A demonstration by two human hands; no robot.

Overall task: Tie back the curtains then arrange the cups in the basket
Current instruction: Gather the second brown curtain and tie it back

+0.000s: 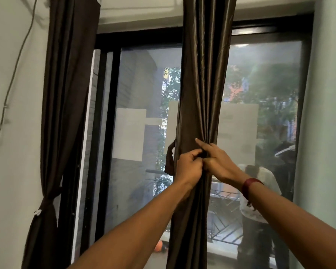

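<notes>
A dark brown curtain (202, 84) hangs bunched in front of the middle of the window. My left hand (188, 166) and my right hand (218, 160) meet at its gathered waist, both pinching a dark fabric tie-back strip (170, 158) wrapped around it. A loose end of the strip loops out to the left of my left hand. My right forefinger points up against the folds. A second dark curtain (66, 94) hangs at the left, gathered low by a tie (45, 205). No cups or basket are in view.
The black-framed window (113, 113) fills the middle, with pale paper sheets (130, 133) stuck on the glass. A thin cable (14, 74) runs down the left wall. A pale green wall (326, 113) stands at the right. A red band (247, 186) circles my right wrist.
</notes>
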